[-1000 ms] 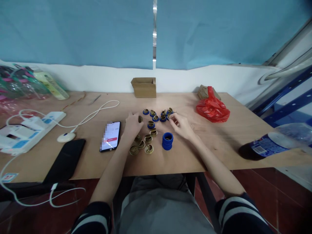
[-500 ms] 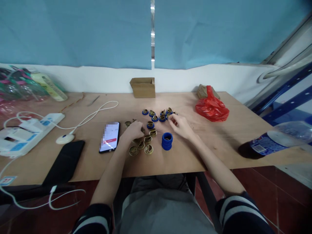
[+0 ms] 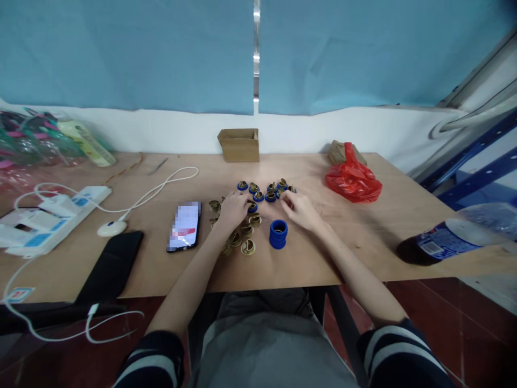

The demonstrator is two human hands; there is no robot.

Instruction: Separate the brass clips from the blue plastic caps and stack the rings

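Note:
My left hand (image 3: 233,207) rests on the wooden table (image 3: 363,237) with fingers curled over a brass piece seated in a blue ring (image 3: 252,207). My right hand (image 3: 298,208) lies just to the right, fingers bent down at the end of a row of brass pieces in blue rings (image 3: 264,192); what it pinches is hidden. A stack of blue rings (image 3: 278,233) stands just in front of my right hand. Loose brass pieces (image 3: 242,240) lie in front of my left hand and a couple more (image 3: 214,206) to its left.
A phone (image 3: 184,224) with its screen lit lies left of my hands, a black case (image 3: 109,267) nearer the front edge. A white power strip (image 3: 48,218) and cables sit far left. A cardboard box (image 3: 239,144) and red bag (image 3: 353,180) stand at the back; a bottle (image 3: 452,237) lies right.
My left hand has moved right from beside the phone to the ringed brass piece in the middle, uncovering brass pieces at its left. My right hand has barely shifted.

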